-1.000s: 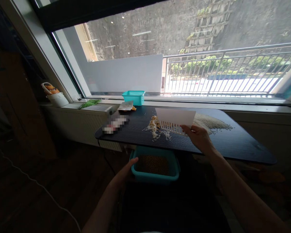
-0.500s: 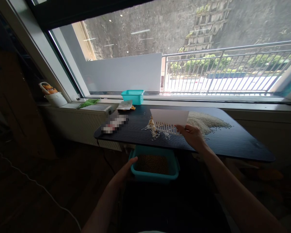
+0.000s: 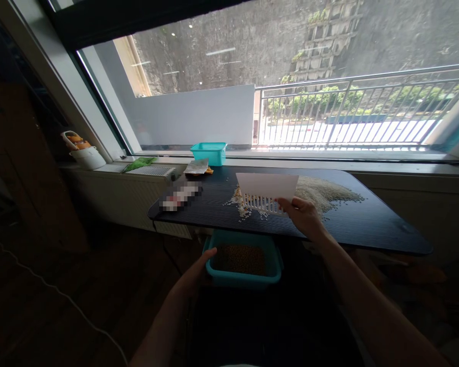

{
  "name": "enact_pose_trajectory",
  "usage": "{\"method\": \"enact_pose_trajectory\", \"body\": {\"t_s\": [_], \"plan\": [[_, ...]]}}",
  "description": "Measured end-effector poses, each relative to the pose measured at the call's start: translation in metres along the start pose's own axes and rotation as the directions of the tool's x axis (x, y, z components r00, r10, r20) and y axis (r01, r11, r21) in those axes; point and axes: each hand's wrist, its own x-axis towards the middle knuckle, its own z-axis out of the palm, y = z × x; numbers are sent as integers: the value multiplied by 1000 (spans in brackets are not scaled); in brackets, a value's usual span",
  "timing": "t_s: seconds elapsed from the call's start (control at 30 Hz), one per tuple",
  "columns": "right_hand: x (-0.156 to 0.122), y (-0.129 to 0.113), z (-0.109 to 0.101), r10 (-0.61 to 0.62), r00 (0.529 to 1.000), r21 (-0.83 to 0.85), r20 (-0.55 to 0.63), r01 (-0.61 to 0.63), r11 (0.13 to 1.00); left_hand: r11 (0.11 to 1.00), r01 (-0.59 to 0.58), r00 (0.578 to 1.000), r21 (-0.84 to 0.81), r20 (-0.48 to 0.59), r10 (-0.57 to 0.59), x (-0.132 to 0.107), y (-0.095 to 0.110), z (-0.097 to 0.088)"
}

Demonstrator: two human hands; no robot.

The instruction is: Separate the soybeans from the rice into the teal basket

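Observation:
My right hand (image 3: 303, 214) is closed on the lower right corner of a thin white slotted sheet (image 3: 268, 184), with a row of long slots along its lower part. The sheet is held above the dark table, in front of a small scatter of white grains and yellowish bits (image 3: 237, 200). To its right spreads a heap of white, rice-like grains (image 3: 327, 193), partly hidden by the sheet and hand. Below the table's near edge, my left hand (image 3: 202, 262) grips the left rim of a teal plastic tub (image 3: 245, 280). Small brown, bean-like grains (image 3: 240, 259) lie inside the tub.
A second teal tub (image 3: 209, 154) stands by the window behind the dark table (image 3: 382, 224). Near it lie a flat packet (image 3: 196, 166) and a blurred-out item (image 3: 181, 197). A green cloth (image 3: 141, 163) and white pot (image 3: 86, 156) sit on the left ledge.

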Motion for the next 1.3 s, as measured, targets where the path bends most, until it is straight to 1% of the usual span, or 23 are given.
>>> {"method": "enact_pose_trajectory", "body": {"t_s": [0.1,0.33,0.47,0.6,0.8,1.0,1.07,1.2,1.3], "plan": [[2,7,1,22,999,27,25,-23,999,1000,-8,1000,-4,4,8,-1,1,0],[-2,12,-14,92,995,81,42,-95,992,1000,-4,1000,-6,-30,3,-2,1,2],[1,15,-12,108,993,93,52,-112,989,1000,-14,1000,-4,-15,14,-6,2,5],[1,15,-10,123,990,101,72,-130,986,999,-39,999,-9,16,39,-5,1,3],[-3,12,-16,130,988,117,83,-139,983,1000,-6,1000,10,1,6,1,-1,-1],[4,12,-5,146,986,128,83,-156,980,999,-52,999,9,12,52,-5,0,2],[4,12,-3,149,985,134,90,-161,978,999,-47,999,9,3,47,-5,0,1],[1,9,-10,151,983,137,106,-165,977,1000,-9,1000,-6,-1,9,1,-1,-1],[-2,9,-16,149,984,136,100,-162,977,1000,-3,1000,-9,5,3,2,-1,-2]]}}
